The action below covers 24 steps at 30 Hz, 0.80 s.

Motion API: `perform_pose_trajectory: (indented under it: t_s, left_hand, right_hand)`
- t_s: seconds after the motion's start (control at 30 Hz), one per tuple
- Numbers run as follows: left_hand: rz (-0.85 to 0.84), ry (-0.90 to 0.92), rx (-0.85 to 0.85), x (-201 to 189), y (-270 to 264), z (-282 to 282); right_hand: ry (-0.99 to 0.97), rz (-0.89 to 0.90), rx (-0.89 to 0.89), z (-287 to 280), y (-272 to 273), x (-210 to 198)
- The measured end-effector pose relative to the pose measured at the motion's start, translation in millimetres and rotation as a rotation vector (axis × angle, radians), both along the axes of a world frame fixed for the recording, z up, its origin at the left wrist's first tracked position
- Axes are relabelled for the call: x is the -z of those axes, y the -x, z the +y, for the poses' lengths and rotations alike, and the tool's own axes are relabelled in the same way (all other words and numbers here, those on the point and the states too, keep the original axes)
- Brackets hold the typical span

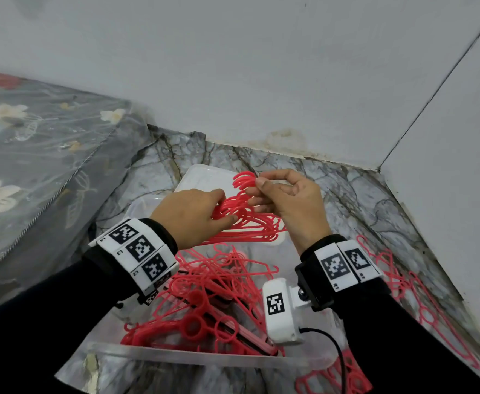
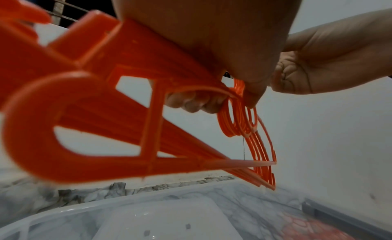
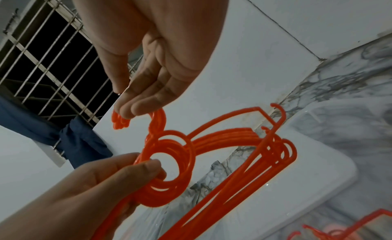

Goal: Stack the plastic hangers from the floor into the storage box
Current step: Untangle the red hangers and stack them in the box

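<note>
A bundle of red plastic hangers is held in the air over the clear storage box. My left hand grips the bundle around its neck rings, thumb pressed on them. My right hand pinches the stacked hooks at the top of the bundle between thumb and fingertips. The hanger arms fan out below the hands. More red hangers lie jumbled inside the box under my wrists.
A white lid lies on the marble floor beyond the box. Loose hangers lie on the floor to the right along the wall, others by the box's front corner. A floral-covered mattress borders the left.
</note>
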<state>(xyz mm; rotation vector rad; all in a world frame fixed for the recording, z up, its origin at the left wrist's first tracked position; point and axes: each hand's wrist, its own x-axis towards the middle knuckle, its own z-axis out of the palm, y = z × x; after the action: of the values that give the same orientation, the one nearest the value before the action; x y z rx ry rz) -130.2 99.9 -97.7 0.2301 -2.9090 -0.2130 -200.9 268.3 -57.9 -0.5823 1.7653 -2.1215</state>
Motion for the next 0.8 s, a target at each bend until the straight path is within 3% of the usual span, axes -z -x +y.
perform_pose_trajectory:
  t_s: [0.13,0.2,0.3,0.37,0.47,0.57,0.7,0.8]
  left_hand:
    - [0.047,0.005,-0.028,-2,0,-3]
    - [0.115,-0.017,-0.031,-4,0,-3]
    - [0.167,-0.059,-0.058,-9,2,-6]
    - [0.164,-0.077,-0.071,-10,3,-8]
    - [0.154,-0.053,-0.064,-8,3,-9]
    - [0.163,-0.018,-0.054,-7,3,-8]
    - [0.178,-0.02,-0.049,-8,4,-11]
    - [0.18,-0.014,-0.057,-7,4,-13]
  right_hand:
    - [-0.208,0.118,0.016,7,15,10]
    - [-0.533,0.338,-0.043,9,20,28]
    - [-1.082,0.712,-0.305,6,14,65]
    - [-1.297,0.862,-0.45,-1,4,89]
    - [-1.402,1.027,-0.628,-20,-11,116]
    - [-1.376,1.225,-0.795,-37,-26,137]
    - [-1.353,1.322,-0.987,-46,-40,166]
    - [-1.414,1.319,-0.998,-51,-41,172]
